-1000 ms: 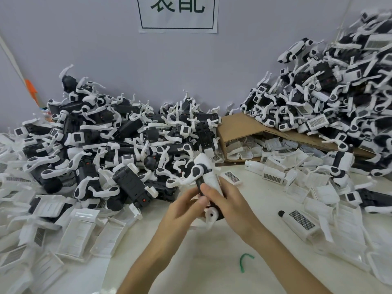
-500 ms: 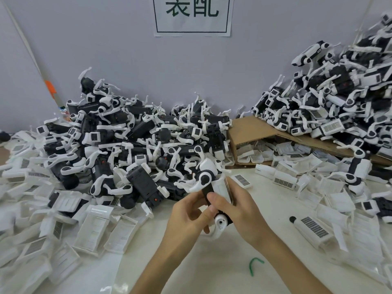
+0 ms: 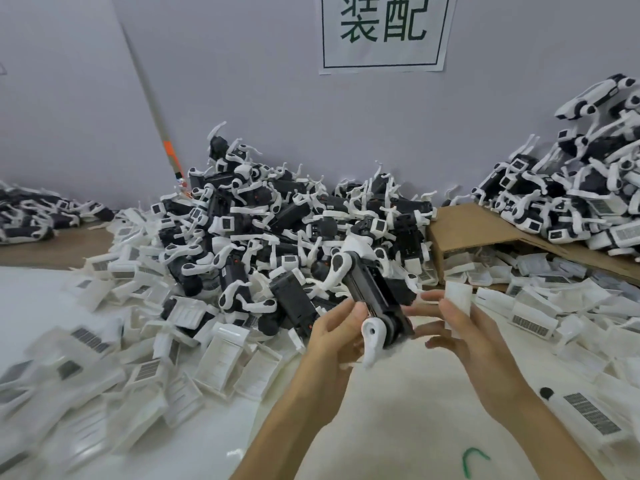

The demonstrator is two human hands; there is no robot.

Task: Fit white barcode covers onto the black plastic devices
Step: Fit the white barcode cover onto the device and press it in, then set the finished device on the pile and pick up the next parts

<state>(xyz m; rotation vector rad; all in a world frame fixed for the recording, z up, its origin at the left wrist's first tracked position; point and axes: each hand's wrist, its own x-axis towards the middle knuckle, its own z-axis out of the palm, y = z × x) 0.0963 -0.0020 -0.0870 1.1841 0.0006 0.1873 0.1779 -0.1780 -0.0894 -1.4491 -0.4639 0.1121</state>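
A green hook (image 3: 473,459) is seen nearest on the white table (image 3: 398,410). Beyond it, a tilted black device (image 3: 372,294) is gripped by the left hand (image 3: 332,337), and a white cover (image 3: 457,296) is pinched in the right hand (image 3: 467,330) just beside it. A heap of devices (image 3: 277,230) is piled behind.

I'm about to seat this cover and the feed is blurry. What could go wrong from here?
The white cover, pinched by its lower part in the right hand, sits apart from the black device; it could slip or go on crooked. The left hand grips the device only near its lower end, so pressing may twist it.
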